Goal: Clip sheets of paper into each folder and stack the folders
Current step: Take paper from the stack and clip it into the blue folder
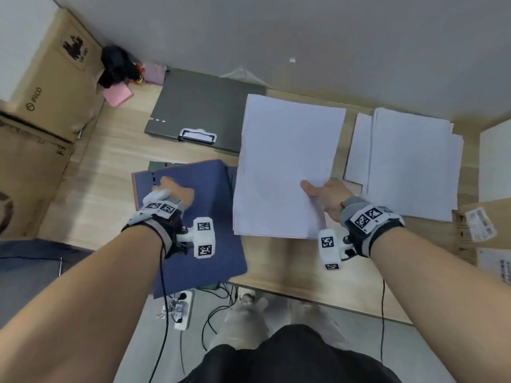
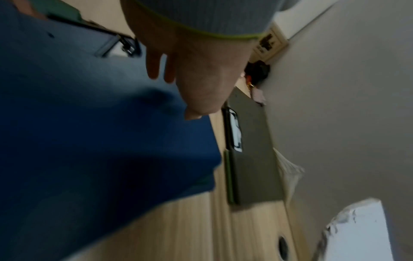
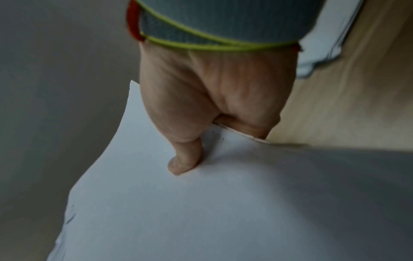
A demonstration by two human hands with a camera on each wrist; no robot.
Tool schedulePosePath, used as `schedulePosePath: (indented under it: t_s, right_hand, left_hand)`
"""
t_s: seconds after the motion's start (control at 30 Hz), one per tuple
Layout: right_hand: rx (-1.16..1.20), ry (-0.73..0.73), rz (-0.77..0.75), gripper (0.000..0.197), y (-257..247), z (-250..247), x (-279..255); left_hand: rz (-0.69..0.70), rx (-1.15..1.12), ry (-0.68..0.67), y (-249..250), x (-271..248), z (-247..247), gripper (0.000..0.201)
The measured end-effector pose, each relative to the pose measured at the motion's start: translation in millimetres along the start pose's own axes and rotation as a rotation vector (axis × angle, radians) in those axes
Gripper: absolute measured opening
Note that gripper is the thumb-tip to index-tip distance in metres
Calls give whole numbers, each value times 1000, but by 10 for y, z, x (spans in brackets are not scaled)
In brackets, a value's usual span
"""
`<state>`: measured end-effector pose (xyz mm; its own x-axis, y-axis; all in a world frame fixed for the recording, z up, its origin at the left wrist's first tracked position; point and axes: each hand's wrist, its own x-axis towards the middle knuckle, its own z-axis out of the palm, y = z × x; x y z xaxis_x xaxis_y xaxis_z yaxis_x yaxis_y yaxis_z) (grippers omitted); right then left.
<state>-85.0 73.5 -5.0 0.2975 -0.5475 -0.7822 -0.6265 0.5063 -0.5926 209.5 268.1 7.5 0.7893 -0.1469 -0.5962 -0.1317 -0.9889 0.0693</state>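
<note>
Spanning the scene: a pale wood-grain bench [image 1: 110, 172], running along a grey wall.

Filling the bench's left end: stacked cardboard boxes [image 1: 47, 87], one printed PICO.

Lying by the bench's far right edge: a loose pile of white paper [image 1: 409, 161], sheets fanned unevenly, with a cardboard box [image 1: 475, 225] at the right end beside it.

Hovering over the bench's middle: a sheaf of white sheets [image 1: 282, 167], held clear of the surface and tilted, overlapping the grey folder's right side in the head view.

Overhanging the bench's near edge at the left: a blue folder [image 1: 204, 189], cover raised and angled, with a darker folder edge and a metal clip peeking out beneath at its far side.

Lying flat against the wall at the far edge: a grey folder [image 1: 204, 106], its white and black spring clip [image 1: 197, 135] facing the near side.

Gripping the sheaf at its near right edge: the right hand [image 1: 329, 196], thumb pressing on top and fingers curling underneath.

Resting on the blue folder's cover near its far left corner: the left hand [image 1: 172, 193], fingers bending over the cover's edge; whether actually clutching or only pressing, cannot tell.

Sitting in the far left corner: a black bundle [image 1: 116, 64] and a pink pad [image 1: 117, 95].
</note>
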Motion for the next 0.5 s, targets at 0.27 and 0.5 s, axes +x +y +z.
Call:
schedulePosePath:
  t_s: [0.27, 0.5]
  right_hand:
    - [-203, -113, 14, 44, 252, 1352, -33]
    - [-252, -38, 56, 51, 338, 1795, -62]
  left_hand:
    - [-149, 18, -16, -966, 240, 73, 96]
    - [-79, 72, -41, -937, 270, 22, 64]
